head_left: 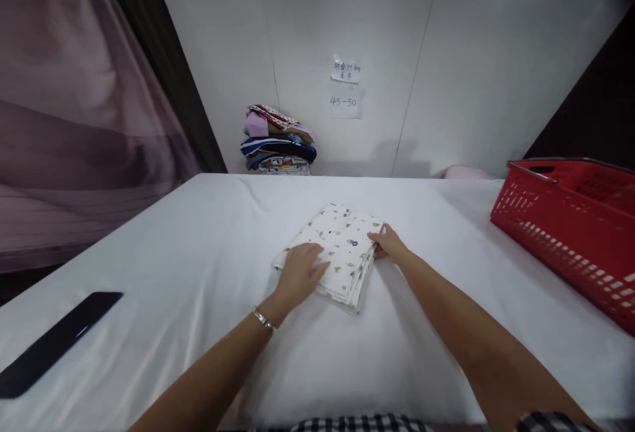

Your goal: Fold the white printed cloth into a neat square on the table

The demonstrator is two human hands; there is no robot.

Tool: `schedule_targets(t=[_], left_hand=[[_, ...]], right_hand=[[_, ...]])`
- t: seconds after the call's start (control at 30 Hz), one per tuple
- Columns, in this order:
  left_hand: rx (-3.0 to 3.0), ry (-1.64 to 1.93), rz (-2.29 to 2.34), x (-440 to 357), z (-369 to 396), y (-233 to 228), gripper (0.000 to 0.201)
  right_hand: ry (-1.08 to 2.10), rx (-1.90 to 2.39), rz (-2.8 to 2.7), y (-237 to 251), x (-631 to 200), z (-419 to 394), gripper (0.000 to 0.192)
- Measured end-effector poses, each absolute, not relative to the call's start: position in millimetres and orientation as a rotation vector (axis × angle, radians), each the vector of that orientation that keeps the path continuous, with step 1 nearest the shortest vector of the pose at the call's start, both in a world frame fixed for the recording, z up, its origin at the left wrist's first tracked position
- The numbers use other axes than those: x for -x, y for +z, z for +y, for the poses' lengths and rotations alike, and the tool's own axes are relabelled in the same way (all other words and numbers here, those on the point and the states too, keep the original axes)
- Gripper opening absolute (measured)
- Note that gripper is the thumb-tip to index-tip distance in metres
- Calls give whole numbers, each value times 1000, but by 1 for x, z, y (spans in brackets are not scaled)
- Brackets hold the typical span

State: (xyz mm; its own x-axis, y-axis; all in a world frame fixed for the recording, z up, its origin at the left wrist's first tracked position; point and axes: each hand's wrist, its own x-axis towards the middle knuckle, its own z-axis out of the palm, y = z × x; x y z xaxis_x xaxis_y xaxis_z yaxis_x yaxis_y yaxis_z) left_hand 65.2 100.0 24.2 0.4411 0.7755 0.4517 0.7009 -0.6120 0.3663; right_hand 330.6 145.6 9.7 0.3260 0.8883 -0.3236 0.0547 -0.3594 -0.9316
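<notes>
A folded white cloth with a small scattered print lies at an angle on the table, its layers showing along the right edge. My left hand rests flat on its near left part, fingers spread. At the right corner, my right hand pinches the edge of the cloth between thumb and fingers; some of those fingers are hidden under the layers.
A white sheet covers the table. To the right stands a red plastic basket with a metal handle. A black flat object lies at the left. Folded fabrics are stacked by the wall, below paper signs. A curtain hangs left.
</notes>
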Motion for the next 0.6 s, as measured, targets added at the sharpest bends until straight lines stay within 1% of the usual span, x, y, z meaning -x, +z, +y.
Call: schedule_targets(t=[0.07,0.13,0.3,0.37,0.47,0.6], left_hand=[[-2627,877,1075,-77,78,22,28],[-2632,835,956,-86,62,19,30],[-2589,825,988,-94,49,13,34],[-2587,834,1030,-96,48,11,36],[-2599,804,1060,-99,46,10,39],[-2607,788,1008,-98,46,8,47]], right_hand=[[1157,1682,-849,10,-331,145,53],[1161,1676,-841,11,-331,144,59],[1193,1648,-838,14,-329,131,83],[1224,1625,-838,16,-326,122,89],[1288,1588,-831,19,-318,105,92],[1367,1512,-848,19,-304,77,89]])
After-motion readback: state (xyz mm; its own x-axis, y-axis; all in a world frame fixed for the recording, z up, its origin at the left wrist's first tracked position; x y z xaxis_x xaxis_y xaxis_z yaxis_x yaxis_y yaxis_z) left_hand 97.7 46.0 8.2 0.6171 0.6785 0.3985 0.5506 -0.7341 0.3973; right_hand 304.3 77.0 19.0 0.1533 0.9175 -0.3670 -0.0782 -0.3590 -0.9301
